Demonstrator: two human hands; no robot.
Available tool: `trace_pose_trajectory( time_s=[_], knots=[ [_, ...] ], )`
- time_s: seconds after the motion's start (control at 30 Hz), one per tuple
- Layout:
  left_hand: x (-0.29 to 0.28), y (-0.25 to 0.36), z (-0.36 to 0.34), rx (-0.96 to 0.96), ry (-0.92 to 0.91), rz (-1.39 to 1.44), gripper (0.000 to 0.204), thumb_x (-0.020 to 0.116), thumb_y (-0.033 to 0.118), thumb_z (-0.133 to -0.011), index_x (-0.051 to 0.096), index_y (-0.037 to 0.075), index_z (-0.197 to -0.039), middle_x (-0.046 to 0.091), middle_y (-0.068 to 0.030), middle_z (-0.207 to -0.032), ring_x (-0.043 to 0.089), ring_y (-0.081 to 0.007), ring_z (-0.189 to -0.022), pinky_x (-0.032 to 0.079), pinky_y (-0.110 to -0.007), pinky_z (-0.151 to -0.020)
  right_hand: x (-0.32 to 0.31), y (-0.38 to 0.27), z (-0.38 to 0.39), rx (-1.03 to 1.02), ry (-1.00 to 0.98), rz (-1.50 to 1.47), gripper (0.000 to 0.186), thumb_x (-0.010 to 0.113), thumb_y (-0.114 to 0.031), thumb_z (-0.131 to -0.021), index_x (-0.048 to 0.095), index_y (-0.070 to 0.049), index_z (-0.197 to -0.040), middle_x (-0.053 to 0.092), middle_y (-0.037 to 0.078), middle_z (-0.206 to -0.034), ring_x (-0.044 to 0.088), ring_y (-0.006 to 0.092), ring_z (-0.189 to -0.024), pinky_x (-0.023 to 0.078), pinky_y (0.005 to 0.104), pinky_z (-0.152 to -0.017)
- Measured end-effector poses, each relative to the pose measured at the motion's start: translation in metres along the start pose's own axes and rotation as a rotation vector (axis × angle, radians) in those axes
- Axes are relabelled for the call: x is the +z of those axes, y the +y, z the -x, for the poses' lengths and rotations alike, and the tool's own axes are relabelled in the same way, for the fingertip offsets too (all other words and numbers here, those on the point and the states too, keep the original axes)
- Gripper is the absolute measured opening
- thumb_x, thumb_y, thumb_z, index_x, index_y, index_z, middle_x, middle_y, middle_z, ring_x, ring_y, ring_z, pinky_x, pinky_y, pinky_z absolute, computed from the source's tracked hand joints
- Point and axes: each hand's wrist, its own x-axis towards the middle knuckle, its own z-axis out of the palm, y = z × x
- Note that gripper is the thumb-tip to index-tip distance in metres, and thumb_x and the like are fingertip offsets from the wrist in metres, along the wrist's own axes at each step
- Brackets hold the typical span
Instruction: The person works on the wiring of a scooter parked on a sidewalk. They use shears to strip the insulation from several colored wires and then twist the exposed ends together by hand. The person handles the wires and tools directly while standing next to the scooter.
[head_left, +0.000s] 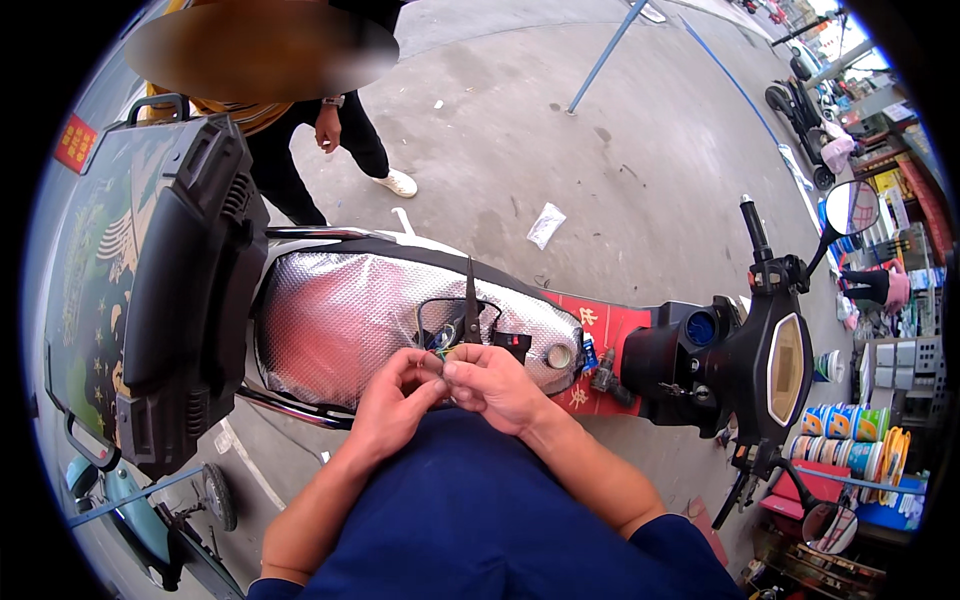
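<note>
My left hand (392, 402) and my right hand (492, 388) meet at the near edge of a scooter seat (340, 320) with a silver, quilted cover. Fingers of both hands are pinched on thin coloured wires (441, 353), whose ends the fingertips hide. Just beyond them, dark scissors (471, 305) lie on the seat, blades pointing away from me. A black cable (455, 300) loops around there. Right of the scissors sits a small black part with a red spot (515, 342). A roll of tape (559, 356) rests near the seat's front end.
A drill-like tool (608, 378) and a small blue box (589, 352) lie on the red footboard mat (635, 318). Handlebars (765, 280) stand at right, a large top box (190, 290) at left. Beyond the seat stands a person (330, 125). A white packet (546, 226) lies on the ground.
</note>
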Motion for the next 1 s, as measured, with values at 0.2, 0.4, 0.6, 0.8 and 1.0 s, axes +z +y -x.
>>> trace_pose_trajectory(
  time_s=[0.2,0.4,0.6,0.8,1.0],
  knots=[
    [0.002,0.003,0.006,0.043,0.074,-0.147,0.043,0.06,-0.001,-0.09,0.04,0.0,-0.128,0.064,-0.0074,-0.085,0.062,-0.0122,-0.077,0.051,-0.026,-0.073,0.003,-0.004,0.006,0.071,0.055,0.123,0.013,0.06,-0.017,-0.095,0.059,-0.005,-0.092,0.059,0.0,-0.076,0.05,0.0046,-0.06,0.033,0.0172,-0.047],
    [0.004,0.01,0.009,0.073,0.083,-0.102,0.06,0.059,-0.003,-0.09,0.03,0.005,-0.141,0.063,-0.0077,-0.084,0.061,-0.0126,-0.076,0.051,-0.027,-0.073,0.012,-0.001,0.004,0.029,0.08,0.172,0.013,0.06,-0.017,-0.096,0.059,-0.004,-0.095,0.06,0.0,-0.077,0.053,0.005,-0.06,0.036,0.0171,-0.048],
    [-0.011,0.001,0.018,0.252,0.068,-0.257,0.045,0.065,-0.005,-0.083,0.053,0.005,-0.125,0.059,-0.0048,-0.087,0.058,-0.0125,-0.078,0.048,-0.027,-0.075,0.002,-0.026,-0.004,-0.463,0.326,0.96,0.029,0.062,-0.008,-0.089,0.059,-0.002,-0.118,0.061,0.004,-0.077,0.054,0.0113,-0.062,0.046,0.027,-0.058],
    [-0.012,0.006,0.022,0.259,0.135,-0.535,0.023,0.073,-0.001,-0.076,0.068,0.004,-0.098,0.052,-0.0043,-0.084,0.057,-0.0144,-0.074,0.048,-0.028,-0.069,0.005,-0.03,-0.028,-0.745,0.12,1.461,0.027,0.064,-0.008,-0.083,0.064,-0.011,-0.11,0.059,0.01,-0.095,0.059,0.0284,-0.091,0.05,0.037,-0.077],
    [-0.012,0.008,0.023,0.332,0.258,-0.748,0.025,0.076,0.0,-0.073,0.064,0.002,-0.095,0.05,-0.0062,-0.08,0.053,-0.0157,-0.066,0.046,-0.028,-0.062,0.014,-0.026,-0.039,-0.933,0.15,1.57,0.015,0.064,-0.006,-0.082,0.066,-0.005,-0.097,0.061,0.011,-0.1,0.058,0.0301,-0.095,0.048,0.0376,-0.084]
  ],
)
